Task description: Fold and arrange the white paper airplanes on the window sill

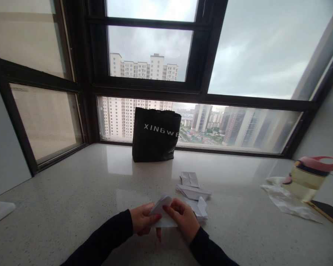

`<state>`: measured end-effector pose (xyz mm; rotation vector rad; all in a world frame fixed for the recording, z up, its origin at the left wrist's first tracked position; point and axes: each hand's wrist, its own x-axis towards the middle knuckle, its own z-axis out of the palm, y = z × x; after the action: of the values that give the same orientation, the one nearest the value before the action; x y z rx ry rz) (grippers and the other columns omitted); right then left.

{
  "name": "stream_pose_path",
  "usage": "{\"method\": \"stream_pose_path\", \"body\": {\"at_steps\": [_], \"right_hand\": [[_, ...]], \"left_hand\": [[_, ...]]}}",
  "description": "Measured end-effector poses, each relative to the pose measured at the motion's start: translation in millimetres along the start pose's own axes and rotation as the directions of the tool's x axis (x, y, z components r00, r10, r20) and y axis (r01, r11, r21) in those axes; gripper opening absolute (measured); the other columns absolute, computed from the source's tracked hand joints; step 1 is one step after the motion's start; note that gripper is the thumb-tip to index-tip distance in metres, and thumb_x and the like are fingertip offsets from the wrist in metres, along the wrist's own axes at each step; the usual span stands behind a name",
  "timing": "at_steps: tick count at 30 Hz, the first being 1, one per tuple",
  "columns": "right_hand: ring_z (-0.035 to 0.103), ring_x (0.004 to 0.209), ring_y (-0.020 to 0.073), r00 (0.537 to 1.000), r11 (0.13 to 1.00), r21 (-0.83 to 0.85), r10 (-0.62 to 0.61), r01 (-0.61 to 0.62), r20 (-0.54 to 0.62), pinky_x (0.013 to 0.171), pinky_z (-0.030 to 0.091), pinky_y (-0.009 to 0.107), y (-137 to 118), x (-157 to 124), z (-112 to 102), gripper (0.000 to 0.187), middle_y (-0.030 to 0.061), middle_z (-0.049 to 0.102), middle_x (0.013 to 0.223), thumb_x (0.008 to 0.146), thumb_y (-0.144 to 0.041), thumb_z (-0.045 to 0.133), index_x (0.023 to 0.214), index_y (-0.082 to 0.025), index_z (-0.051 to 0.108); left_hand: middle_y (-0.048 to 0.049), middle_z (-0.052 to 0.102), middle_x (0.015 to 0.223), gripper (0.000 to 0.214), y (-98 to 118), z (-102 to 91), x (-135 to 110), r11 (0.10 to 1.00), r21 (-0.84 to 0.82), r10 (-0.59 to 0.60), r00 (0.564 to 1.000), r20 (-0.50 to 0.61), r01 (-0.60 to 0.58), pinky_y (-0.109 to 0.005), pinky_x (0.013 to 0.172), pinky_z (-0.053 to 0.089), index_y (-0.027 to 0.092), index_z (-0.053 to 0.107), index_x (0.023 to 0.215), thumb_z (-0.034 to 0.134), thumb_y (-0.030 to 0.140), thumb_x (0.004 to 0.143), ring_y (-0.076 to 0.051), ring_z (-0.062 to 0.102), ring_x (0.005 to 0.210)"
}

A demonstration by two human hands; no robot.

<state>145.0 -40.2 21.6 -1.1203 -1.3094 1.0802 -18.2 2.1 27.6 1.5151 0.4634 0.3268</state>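
Note:
A folded sheet of white paper is held between my two hands, just above the speckled countertop. My left hand grips its left side, the thumb lying on the front face. With thumb and fingers, my right hand pinches the upper right part of the paper. Several layers show at the paper's top edge. Just beyond my right hand lie more folded white papers: a creased flat piece, a boat-like folded piece and another folded piece, partly hidden by my hand.
A black bag with white lettering stands by the window. On the right, a bottle with a pink lid stands by a crumpled tissue and a dark phone-like object. A white object lies at the left edge.

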Motion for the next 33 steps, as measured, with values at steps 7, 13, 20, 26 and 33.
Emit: {"method": "stream_pose_path", "body": {"at_steps": [7,13,20,26,33], "right_hand": [[0.040,0.043,0.0076,0.997,0.997,0.082,0.012,-0.005,-0.079,0.042,0.028,0.019,1.4,1.4,-2.2,0.032,-0.0056,0.047,0.046,0.057,-0.043,0.064,0.053,-0.015,0.047],[0.045,0.044,0.0085,0.982,0.939,0.292,0.161,-0.182,0.094,0.046,0.031,0.020,-2.7,0.4,-1.2,0.035,-0.0030,0.053,0.048,0.054,-0.046,0.065,0.059,-0.013,0.057],[0.047,0.044,0.0079,0.947,0.822,0.478,0.225,-0.310,0.227,0.046,0.033,0.019,-12.3,-8.0,5.3,0.033,-0.0007,0.053,0.048,0.053,-0.041,0.069,0.060,-0.010,0.060],[0.044,0.044,0.0080,0.982,0.982,0.115,0.136,-0.152,0.130,0.044,0.030,0.019,-22.2,-17.8,-11.4,0.035,-0.0022,0.053,0.050,0.057,-0.047,0.063,0.059,-0.012,0.059],[0.041,0.046,0.0104,0.983,0.936,-0.311,0.183,-0.164,0.031,0.043,0.029,0.020,-18.9,-67.4,-65.2,0.038,-0.0022,0.047,0.049,0.066,-0.052,0.050,0.058,-0.015,0.054]], "left_hand": [[-0.0045,0.062,0.052,0.051,9.5,-5.5,-2.3,0.987,0.112,-0.112,0.992,-0.065,0.119,-0.017,0.022,0.014,0.007,0.059,0.056,0.044,0.054,0.070,-0.001,0.027,0.021],[-0.0043,0.063,0.048,0.043,23.1,-5.6,-6.3,0.992,0.116,-0.060,0.996,0.066,0.052,-0.015,0.020,0.016,0.007,0.062,0.063,0.048,0.048,0.070,-0.003,0.030,0.021],[-0.0055,0.062,0.046,0.046,30.4,-0.6,-10.3,0.998,0.019,0.047,0.980,0.194,-0.052,-0.014,0.020,0.017,0.005,0.064,0.070,0.050,0.049,0.068,-0.002,0.030,0.022],[-0.0029,0.059,0.041,0.043,25.0,6.7,-6.3,0.999,0.051,-0.012,0.980,0.199,0.001,-0.014,0.018,0.016,0.006,0.066,0.073,0.049,0.046,0.071,-0.002,0.029,0.019],[-0.0021,0.058,0.037,0.051,16.5,19.2,-0.9,0.989,0.128,-0.096,0.979,0.178,0.073,-0.013,0.018,0.021,0.007,0.066,0.078,0.040,0.051,0.074,-0.003,0.029,0.017]]}}
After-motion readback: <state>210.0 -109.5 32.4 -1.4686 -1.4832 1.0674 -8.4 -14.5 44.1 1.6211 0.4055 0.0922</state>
